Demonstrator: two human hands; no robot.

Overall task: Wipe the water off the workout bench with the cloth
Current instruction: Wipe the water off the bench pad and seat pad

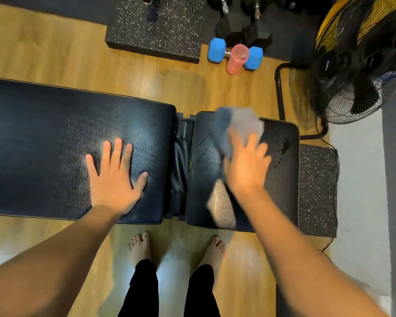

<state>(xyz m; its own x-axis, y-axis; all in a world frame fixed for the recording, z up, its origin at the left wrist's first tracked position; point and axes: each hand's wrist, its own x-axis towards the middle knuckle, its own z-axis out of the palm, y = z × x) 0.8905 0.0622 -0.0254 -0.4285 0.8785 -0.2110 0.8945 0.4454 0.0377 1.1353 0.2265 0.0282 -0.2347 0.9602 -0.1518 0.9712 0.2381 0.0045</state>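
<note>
Only legible text: white lettering on black hub of the floor fan (329, 65), reads approx. "HALI", sideways. Nothing else readable on other items.

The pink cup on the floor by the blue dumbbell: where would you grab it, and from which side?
Probably round the middle of its body, coming from the bench side. The pink cup stands upright on the wood floor, tall and narrow, so fingers can wrap it. The blue dumbbell sits close behind it, blocking the far side, while the floor towards the bench is open.
</note>
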